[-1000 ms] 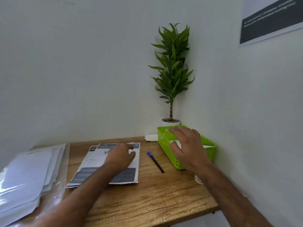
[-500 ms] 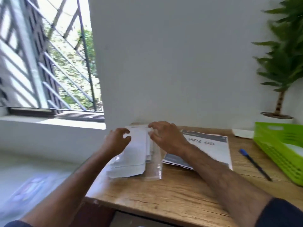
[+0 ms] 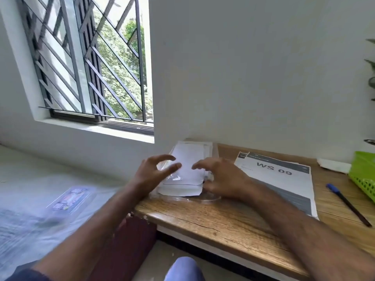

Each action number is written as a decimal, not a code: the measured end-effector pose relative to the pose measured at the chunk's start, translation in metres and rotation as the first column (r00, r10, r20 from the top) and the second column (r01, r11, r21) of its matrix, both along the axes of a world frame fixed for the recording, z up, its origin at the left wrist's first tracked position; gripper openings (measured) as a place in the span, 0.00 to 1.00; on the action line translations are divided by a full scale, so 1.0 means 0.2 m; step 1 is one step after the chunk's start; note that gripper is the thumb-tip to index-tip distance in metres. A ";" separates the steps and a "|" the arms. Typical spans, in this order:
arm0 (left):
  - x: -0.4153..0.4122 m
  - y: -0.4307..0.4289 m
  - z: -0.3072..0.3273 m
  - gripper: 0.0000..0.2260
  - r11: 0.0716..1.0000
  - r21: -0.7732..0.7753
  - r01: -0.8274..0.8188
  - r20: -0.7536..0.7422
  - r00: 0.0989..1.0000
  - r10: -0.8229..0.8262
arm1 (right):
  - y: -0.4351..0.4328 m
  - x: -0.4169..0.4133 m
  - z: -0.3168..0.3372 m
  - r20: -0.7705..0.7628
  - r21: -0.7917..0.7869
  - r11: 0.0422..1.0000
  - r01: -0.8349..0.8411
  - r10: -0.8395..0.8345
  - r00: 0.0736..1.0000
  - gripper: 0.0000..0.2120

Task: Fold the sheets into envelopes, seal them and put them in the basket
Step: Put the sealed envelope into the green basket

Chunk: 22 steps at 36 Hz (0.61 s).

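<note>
In the head view, the stack of sheets [image 3: 187,159] lies at the surface's [image 3: 223,220] far left corner, between both hands. The left hand [image 3: 151,177] hovers at its left edge, fingers [image 3: 162,158] spread wide and loosely curved, holding nothing. The right hand [image 3: 223,177] reaches over its right edge; whether it grips, I cannot tell.

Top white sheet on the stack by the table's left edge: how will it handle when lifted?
Likely floppy and light: the top sheet looks like thin paper, so it should droop if lifted by one edge. It may slide rather than lift, as it rests loose on the stack, which sits on glossy clear plastic.
</note>
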<state>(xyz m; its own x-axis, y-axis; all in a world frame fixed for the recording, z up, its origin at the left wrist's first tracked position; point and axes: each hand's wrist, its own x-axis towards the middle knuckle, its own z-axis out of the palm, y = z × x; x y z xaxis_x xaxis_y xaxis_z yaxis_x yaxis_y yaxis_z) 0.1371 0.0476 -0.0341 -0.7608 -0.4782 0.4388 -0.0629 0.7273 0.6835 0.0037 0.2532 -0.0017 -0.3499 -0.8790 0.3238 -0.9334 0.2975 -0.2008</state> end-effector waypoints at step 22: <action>-0.05 0.00 -0.04 0.04 0.989 -0.134 -0.071 -0.211 0.977 0.041 | -0.07 0.05 -0.07 -0.357 -0.037 0.999 -0.030 0.015 0.934 0.23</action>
<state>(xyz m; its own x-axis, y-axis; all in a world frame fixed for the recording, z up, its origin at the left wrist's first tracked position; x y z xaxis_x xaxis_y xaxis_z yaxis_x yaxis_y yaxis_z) 0.1262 0.0477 -0.0428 -0.6202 -0.4402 0.6493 0.0260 0.8157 0.5778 0.0130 0.2384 -0.0155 -0.1855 -0.8687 0.4592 -0.9522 0.2744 0.1344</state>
